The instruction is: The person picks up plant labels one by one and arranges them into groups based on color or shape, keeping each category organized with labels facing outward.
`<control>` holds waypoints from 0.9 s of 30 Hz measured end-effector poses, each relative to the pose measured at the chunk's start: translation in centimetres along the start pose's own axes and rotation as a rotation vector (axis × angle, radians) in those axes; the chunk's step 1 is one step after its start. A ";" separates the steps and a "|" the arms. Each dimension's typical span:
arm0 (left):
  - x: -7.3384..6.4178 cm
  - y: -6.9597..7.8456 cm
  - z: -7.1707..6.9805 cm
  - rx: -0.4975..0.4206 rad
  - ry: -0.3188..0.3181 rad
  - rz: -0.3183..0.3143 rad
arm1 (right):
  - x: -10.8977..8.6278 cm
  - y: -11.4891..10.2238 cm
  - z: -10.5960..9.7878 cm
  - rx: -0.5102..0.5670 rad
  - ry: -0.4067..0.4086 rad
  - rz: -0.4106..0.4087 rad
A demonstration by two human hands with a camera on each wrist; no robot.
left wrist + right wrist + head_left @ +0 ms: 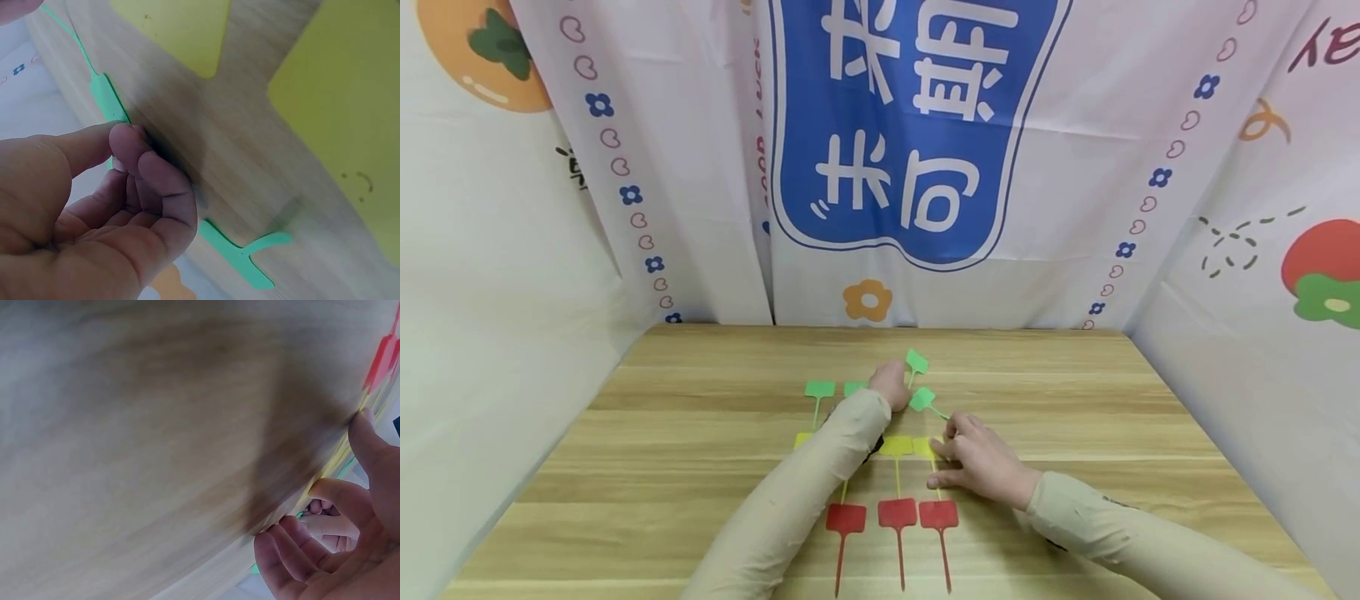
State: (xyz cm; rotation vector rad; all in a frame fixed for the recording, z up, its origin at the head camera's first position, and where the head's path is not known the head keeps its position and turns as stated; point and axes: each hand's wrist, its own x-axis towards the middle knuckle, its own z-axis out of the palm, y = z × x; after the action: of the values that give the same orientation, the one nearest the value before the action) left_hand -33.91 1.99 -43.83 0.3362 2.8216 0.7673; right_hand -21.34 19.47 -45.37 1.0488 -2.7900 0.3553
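Green, yellow and red plastic plant tags, each a flat head on a thin stem, lie on the wooden table. My left hand (pixel 891 385) reaches to the far side and pinches the head of a green tag (pixel 106 97) between thumb and index finger. Its stem points toward my right hand (pixel 988 458). Spread fingers of the right hand touch the table and the rightmost yellow tag (pixel 922 447). Another green tag (pixel 917 361) lies just beyond the left hand, tilted. The left forearm hides part of the yellow row.
Two more green tags, one of them at the left (pixel 820 389), lie in the far row. A middle yellow tag (pixel 897 447) and three red tags, including one (pixel 897 512), lie nearer. A printed cloth (pixel 700 208) hangs behind the wooden table (pixel 1075 400).
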 end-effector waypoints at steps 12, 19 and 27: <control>-1.5 -0.8 -1.0 -0.250 0.019 -0.016 | 0.0 -0.2 0.2 0.007 0.001 0.000; -3.4 -0.6 -2.1 -0.420 0.024 0.024 | -0.1 -0.4 -0.1 0.012 -0.003 0.002; -6.0 -0.5 -2.6 -0.493 0.064 0.029 | -0.1 -0.5 -0.2 0.014 -0.003 0.015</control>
State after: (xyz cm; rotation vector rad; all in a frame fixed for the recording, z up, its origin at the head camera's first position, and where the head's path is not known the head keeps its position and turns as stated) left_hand -28.95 -1.22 -41.10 0.2722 2.5658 1.4540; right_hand -20.95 19.22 -45.07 1.0325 -2.8038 0.3756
